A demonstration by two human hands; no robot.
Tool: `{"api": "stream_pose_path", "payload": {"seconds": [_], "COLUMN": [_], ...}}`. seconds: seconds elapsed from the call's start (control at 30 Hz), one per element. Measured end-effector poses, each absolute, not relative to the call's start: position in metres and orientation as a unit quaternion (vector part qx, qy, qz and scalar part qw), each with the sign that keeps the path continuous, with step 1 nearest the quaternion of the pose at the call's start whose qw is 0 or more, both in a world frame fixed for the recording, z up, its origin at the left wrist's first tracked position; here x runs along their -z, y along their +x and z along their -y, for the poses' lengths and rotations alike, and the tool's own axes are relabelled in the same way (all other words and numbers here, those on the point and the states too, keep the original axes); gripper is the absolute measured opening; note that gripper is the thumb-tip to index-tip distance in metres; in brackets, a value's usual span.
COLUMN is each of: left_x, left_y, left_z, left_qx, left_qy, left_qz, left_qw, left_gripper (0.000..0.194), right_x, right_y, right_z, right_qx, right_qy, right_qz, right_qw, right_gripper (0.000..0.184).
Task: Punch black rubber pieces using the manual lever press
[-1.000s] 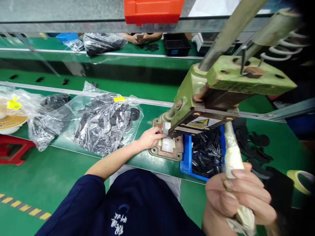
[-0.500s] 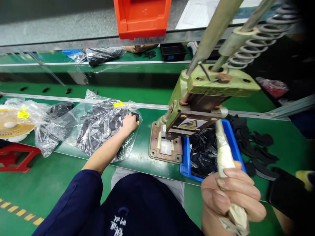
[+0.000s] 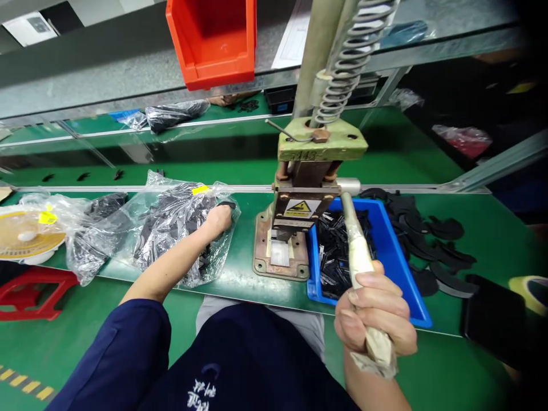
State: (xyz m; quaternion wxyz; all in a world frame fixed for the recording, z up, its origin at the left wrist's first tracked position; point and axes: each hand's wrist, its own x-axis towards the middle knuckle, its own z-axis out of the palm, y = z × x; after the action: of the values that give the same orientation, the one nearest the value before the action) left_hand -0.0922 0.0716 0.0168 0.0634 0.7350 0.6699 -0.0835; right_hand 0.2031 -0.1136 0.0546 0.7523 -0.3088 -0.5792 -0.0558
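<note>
A green hand press (image 3: pixel 314 171) stands on a rusty base plate (image 3: pixel 280 257) at the table's front. My right hand (image 3: pixel 374 311) is wrapped around its cloth-wound lever handle (image 3: pixel 357 251), low at the right. My left hand (image 3: pixel 219 218) reaches into the mouth of a clear plastic bag (image 3: pixel 171 228) full of black flat parts, left of the press, with its fingers curled on a black part. A blue tray (image 3: pixel 406 274) with several small black pieces sits right of the press.
Loose black curved parts (image 3: pixel 432 245) lie right of the tray. A second bag (image 3: pixel 81 228) and a tape reel (image 3: pixel 25 240) are at the left, a red stool (image 3: pixel 29 288) below them. A red bin (image 3: pixel 214 40) sits on the shelf above. A conveyor runs behind.
My left hand left the press base and went left into the bag of black parts. The view shifted, and the press now looks upright. My right hand stayed on the lever handle.
</note>
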Motion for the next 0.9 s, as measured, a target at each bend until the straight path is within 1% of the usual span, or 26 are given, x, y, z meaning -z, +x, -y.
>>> {"api": "stream_pose_path", "payload": {"seconds": [0.1,0.2,0.27,0.33,0.37,0.43,0.53,0.6,0.7,0.9], "left_x": [-0.018,-0.018,-0.02,-0.022,-0.023,-0.024,-0.021,-0.018,-0.013,-0.003], "left_y": [-0.104,-0.117,-0.123,-0.124,-0.122,-0.113,-0.087,-0.066,-0.037,-0.007], "left_z": [-0.069,-0.068,-0.067,-0.063,-0.06,-0.052,-0.036,-0.026,-0.016,-0.015], "left_qx": [0.084,0.06,0.014,-0.058,-0.104,-0.206,-0.328,-0.359,-0.359,-0.325], "left_qy": [0.715,0.703,0.688,0.661,0.645,0.607,0.527,0.484,0.454,0.43], "left_qz": [-0.694,-0.709,-0.724,-0.745,-0.75,-0.736,-0.648,-0.589,-0.54,-0.537], "left_qw": [0.027,0.02,0.036,0.069,0.1,0.215,0.44,0.539,0.611,0.649], "left_gripper": [0.029,0.029,0.023,0.015,0.012,0.01,0.023,0.034,0.044,0.042], "right_x": [-0.055,-0.055,-0.055,-0.055,-0.055,-0.056,-0.056,-0.056,-0.056,-0.057], "right_y": [0.202,0.201,0.201,0.201,0.2,0.2,0.199,0.201,0.204,0.204], "right_z": [0.114,0.113,0.113,0.114,0.114,0.114,0.115,0.116,0.117,0.116], "right_qx": [0.052,0.052,0.052,0.051,0.05,0.05,0.053,0.046,0.038,0.054], "right_qy": [-0.31,-0.311,-0.307,-0.302,-0.303,-0.309,-0.307,-0.309,-0.316,-0.314], "right_qz": [0.576,0.572,0.574,0.576,0.576,0.571,0.561,0.572,0.601,0.596], "right_qw": [0.754,0.758,0.758,0.758,0.757,0.759,0.767,0.758,0.733,0.737], "right_gripper": [0.03,0.029,0.029,0.028,0.027,0.027,0.028,0.027,0.024,0.024]}}
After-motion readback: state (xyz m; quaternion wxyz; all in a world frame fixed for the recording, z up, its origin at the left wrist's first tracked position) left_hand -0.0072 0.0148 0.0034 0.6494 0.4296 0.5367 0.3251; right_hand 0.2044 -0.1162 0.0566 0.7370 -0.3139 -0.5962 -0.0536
